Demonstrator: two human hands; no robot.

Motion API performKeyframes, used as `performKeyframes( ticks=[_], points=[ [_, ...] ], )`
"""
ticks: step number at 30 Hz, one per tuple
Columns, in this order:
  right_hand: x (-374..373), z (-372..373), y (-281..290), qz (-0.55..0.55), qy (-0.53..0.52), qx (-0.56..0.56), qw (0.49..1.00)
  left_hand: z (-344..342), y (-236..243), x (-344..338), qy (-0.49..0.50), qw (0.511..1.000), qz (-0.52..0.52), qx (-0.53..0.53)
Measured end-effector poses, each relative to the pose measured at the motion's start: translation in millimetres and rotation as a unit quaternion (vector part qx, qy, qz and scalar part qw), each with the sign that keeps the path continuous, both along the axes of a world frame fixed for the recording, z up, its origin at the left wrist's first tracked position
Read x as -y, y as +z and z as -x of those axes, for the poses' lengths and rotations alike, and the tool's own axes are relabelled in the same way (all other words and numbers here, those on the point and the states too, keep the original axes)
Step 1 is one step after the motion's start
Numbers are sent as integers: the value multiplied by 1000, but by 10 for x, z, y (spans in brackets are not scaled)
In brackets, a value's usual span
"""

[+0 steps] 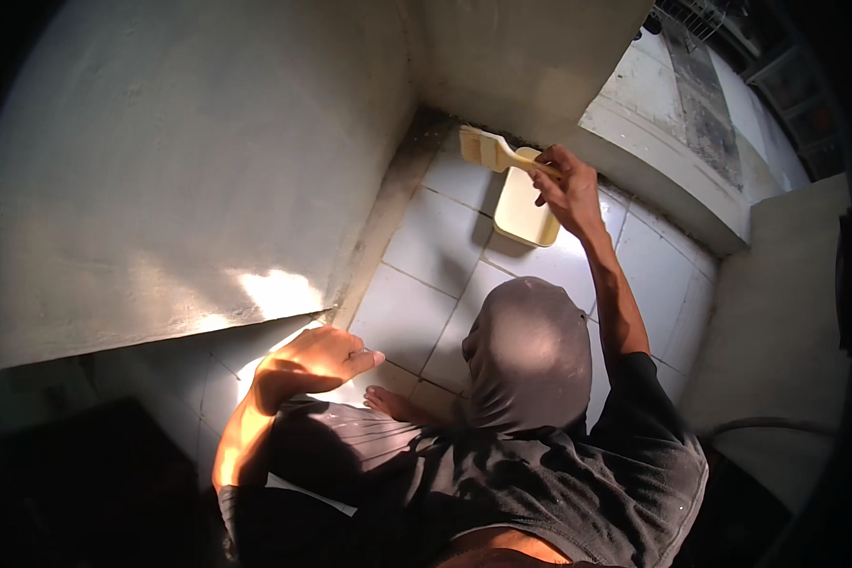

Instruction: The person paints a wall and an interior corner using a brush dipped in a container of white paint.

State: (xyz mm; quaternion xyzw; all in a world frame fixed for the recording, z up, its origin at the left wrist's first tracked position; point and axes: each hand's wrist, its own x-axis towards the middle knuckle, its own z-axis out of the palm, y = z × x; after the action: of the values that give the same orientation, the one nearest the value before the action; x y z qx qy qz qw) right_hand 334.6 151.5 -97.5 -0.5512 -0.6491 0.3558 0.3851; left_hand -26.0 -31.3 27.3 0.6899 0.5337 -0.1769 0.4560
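My right hand (566,189) grips the handle of a flat paintbrush (488,149) in its closed fingers. The brush is held nearly level, its wide pale bristles pointing left toward the wall corner. Partly beneath it, a cream rectangular tray (521,239) with rounded corners sits on the tiled floor; the hand and brush hide part of it, and I cannot tell what it holds. My left hand (324,358) hovers or rests by my bent left knee, fingers curled in and partly hidden, with nothing visible in them. Bright sunlight falls on that wrist.
A plain grey wall (218,170) rises at the left, meeting another wall (502,66) at the far corner. White floor tiles (402,308) lie between. A raised tiled ledge (653,142) runs along the far right. My bare foot (393,405) and raised knee (525,350) are close below.
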Motion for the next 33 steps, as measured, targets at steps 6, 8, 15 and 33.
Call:
performKeyframes(
  ticks=[6,8,15,33],
  points=[
    [-49,-417,185,33,-71,68,995,-305,-52,-214,24,997,-48,-49],
    [-47,-567,-43,-17,-94,150,984,-280,-154,-277,-12,998,-58,-8],
    [40,-560,-728,-146,-118,300,935,-61,-326,-305,43,998,-9,-46],
    [-43,-454,-603,-174,-168,218,945,-150,-338,-310,-3,988,-153,26]
  ],
)
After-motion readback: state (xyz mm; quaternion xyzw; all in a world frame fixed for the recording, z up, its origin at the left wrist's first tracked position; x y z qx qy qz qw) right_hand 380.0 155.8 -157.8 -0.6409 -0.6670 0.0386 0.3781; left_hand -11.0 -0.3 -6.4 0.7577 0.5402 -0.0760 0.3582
